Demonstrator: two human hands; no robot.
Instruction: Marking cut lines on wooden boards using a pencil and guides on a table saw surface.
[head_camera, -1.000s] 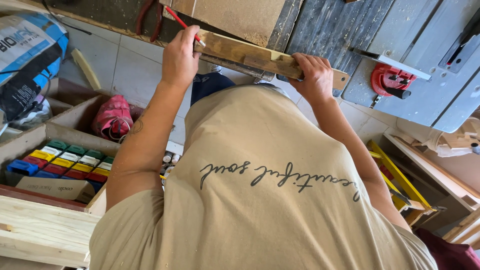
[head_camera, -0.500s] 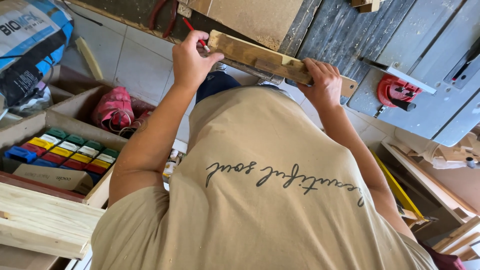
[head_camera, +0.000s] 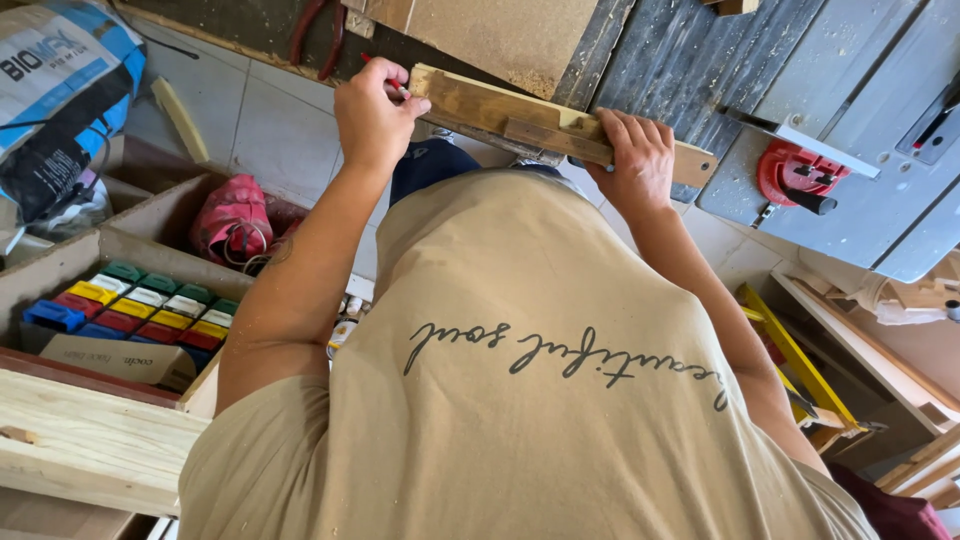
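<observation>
Your left hand (head_camera: 372, 118) has brought the red pencil (head_camera: 397, 89) down from its raised angle to the left end of the wooden strip (head_camera: 520, 112), so marking looks to be under way. Its grip is clenched on the pencil. Your right hand (head_camera: 638, 165) is grasping the strip's right part, held level before your chest, near the grey tabletop (head_camera: 880, 200). One strip, one pencil, two hands (both busy).

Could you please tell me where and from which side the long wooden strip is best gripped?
The long wooden strip is probably best gripped near either end, fingers wrapped across its narrow width from the edge facing the body. It is long, flat and slim, and the right hand already clasps one end that way, while the left hand works with a red pencil at the other.
</observation>
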